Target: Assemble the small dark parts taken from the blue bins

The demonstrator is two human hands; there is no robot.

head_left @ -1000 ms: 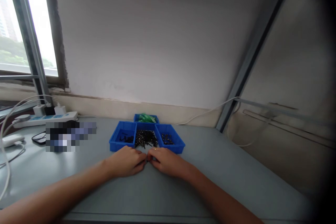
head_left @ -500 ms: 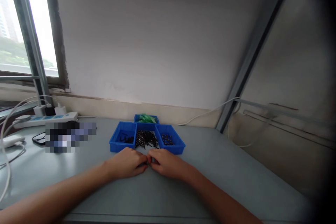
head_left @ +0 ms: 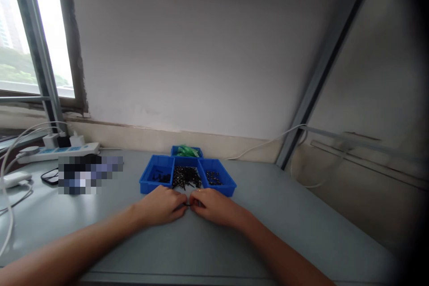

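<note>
My left hand (head_left: 163, 205) and my right hand (head_left: 214, 205) rest on the grey table (head_left: 208, 250), fingertips meeting in front of the blue bins. Both hands are curled in a pinch on a small dark part (head_left: 187, 205) between them, too small to name. Just behind the hands stands the middle blue bin (head_left: 186, 177) full of dark screws. A left blue bin (head_left: 157, 174) holds a few dark parts, and a right blue bin (head_left: 217, 178) holds small dark pieces. A rear blue bin (head_left: 186, 150) holds green items.
A white power strip (head_left: 56, 151) with plugs and cables lies at the left rear, near a window. A dark phone (head_left: 50, 177) and a white device (head_left: 15, 178) lie at the left. A metal post (head_left: 318, 76) slants up at the right, with a white cable along the wall.
The fingertips have shifted slightly against each other; the hands stay in the same place before the bins.
</note>
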